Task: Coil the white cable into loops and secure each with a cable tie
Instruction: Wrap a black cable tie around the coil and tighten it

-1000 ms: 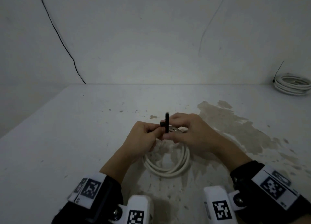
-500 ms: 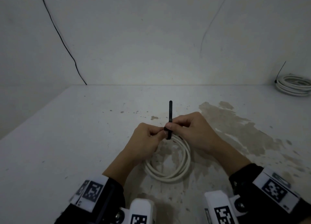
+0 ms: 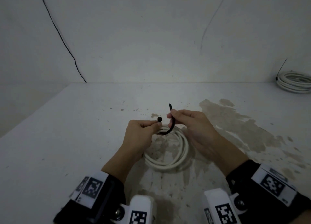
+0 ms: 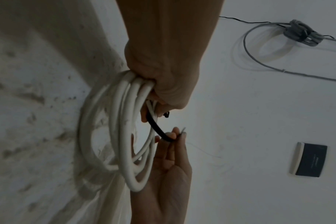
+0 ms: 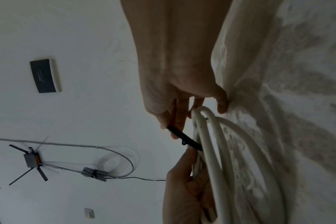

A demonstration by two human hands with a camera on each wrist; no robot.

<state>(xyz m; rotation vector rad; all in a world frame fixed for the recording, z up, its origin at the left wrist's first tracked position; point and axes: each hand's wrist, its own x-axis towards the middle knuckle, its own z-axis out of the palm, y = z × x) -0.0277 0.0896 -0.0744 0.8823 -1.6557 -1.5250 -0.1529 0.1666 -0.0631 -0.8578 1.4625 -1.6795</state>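
Note:
A white cable coil [image 3: 170,164] lies on the stained white table [image 3: 84,139] between my hands, its far edge raised. A black cable tie [image 3: 169,131] runs in a U under that far edge. My left hand [image 3: 155,123] pinches the tie's square head, and the coil's strands [image 4: 125,121] pass under its curled fingers [image 4: 163,84]. My right hand [image 3: 170,116] pinches the tie's tail, whose tip sticks up past the fingers. In the right wrist view the black tie [image 5: 184,138] runs from my right fingertips [image 5: 175,130] to the white coil [image 5: 220,151].
Another white coil [image 3: 294,83], bound with a black tie, lies at the table's back right by the wall. A thin black wire [image 3: 67,47] runs down the wall at the left. The wrist views show a dark wall panel [image 4: 310,160] and a grey cable [image 4: 259,53].
The hands have drawn apart. The tie stood upright between touching fingers; now its head and tail are separated and it hangs as an open U under the coil's edge.

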